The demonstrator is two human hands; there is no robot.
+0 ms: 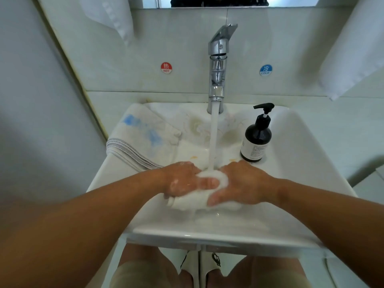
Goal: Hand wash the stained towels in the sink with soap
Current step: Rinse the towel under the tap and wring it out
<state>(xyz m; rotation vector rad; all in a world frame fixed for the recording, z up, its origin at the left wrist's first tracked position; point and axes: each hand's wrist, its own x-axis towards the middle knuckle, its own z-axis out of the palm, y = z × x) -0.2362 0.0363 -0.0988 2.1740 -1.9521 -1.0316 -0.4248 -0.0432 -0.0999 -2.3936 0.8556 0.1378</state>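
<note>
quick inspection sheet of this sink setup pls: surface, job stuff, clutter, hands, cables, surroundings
surface: white sink, wet; faucet running, its stream landing between the hands.
job's things: sudsy white towel under the stream; blue-stained towel draped over the sink's back left rim; more stained cloth at the back of the basin; dark soap bottle upright on the sink's right side.
clutter: only small orange marks in the basin.
grippers: left hand and right hand both grip the white towel.
cables: nothing seen.
surroundings: pale wall with hot sticker and cold sticker; hanging white cloths at the upper left and right.
</note>
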